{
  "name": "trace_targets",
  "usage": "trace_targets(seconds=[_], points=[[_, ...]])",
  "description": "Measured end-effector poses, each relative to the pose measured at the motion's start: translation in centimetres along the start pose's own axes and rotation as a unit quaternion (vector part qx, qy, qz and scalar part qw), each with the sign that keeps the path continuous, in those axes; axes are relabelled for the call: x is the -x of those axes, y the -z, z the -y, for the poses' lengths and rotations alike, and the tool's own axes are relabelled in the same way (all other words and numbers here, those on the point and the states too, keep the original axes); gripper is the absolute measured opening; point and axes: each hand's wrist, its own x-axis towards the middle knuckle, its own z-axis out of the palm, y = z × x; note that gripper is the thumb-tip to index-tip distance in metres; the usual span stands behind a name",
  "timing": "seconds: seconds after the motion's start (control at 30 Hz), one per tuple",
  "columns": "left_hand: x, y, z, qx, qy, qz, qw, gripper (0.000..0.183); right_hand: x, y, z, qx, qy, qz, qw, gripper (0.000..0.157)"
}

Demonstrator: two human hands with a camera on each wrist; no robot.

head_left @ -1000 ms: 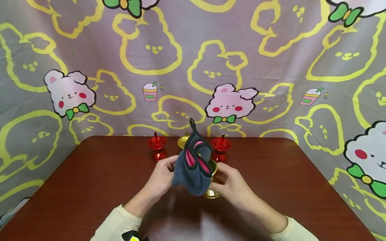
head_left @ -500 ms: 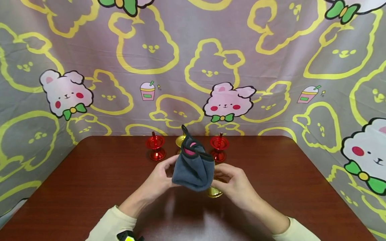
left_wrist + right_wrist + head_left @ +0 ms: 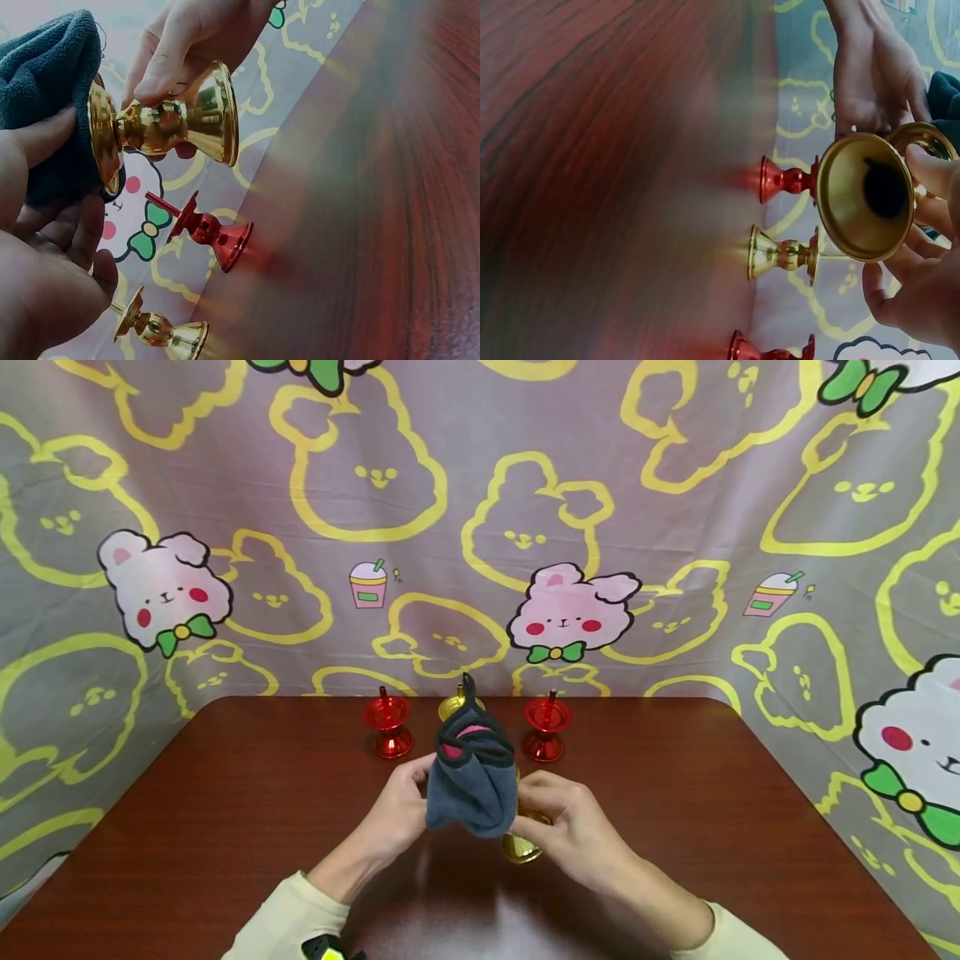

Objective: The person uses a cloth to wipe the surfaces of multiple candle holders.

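Observation:
My right hand (image 3: pixel 577 831) grips a shiny gold candlestick (image 3: pixel 154 126) by its narrow middle, above the table. Its flared foot (image 3: pixel 522 849) shows below the fingers in the head view, and the right wrist view looks into the hollow underside. A dark blue-grey cloth (image 3: pixel 474 793) with pink inner folds and a black hanging loop lies against the candlestick's dish end. From the other side my left hand (image 3: pixel 397 810) holds this cloth, thumb pressed to it near the dish rim. In the head view the cloth hides the dish and most of the left fingertips.
At the back of the brown table (image 3: pixel 247 827) stand two red candlesticks, one to the left (image 3: pixel 392 739) and one to the right (image 3: pixel 546 739). Between them is another gold candlestick (image 3: pixel 450 707), partly behind the cloth. A patterned curtain (image 3: pixel 675 527) hangs around the table.
The cloth has dropped and turned, and its folds have shifted. The gold dish edge, visible a second ago, is now covered. The candlestick's foot has tilted slightly, with both hands staying close together.

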Motion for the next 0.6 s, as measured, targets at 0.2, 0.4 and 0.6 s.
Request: trace_targets(seconds=[0.2, 0.4, 0.6], points=[[0.0, 0.0, 0.2, 0.014, 0.02, 0.009, 0.9997, 0.028, -0.2, 0.3, 0.0, -0.068, -0.04, 0.046, 0.996, 0.019], [-0.2, 0.1, 0.6, 0.065, -0.001, 0.035, 0.9972, 0.023, -0.6, 0.8, -0.4, -0.138, -0.059, 0.105, 0.983, 0.018], [-0.2, 0.3, 0.9, 0.121, -0.014, 0.074, 0.9898, 0.009, -0.6, 1.3, -1.0, -0.319, -0.155, 0.18, 0.917, 0.028]])
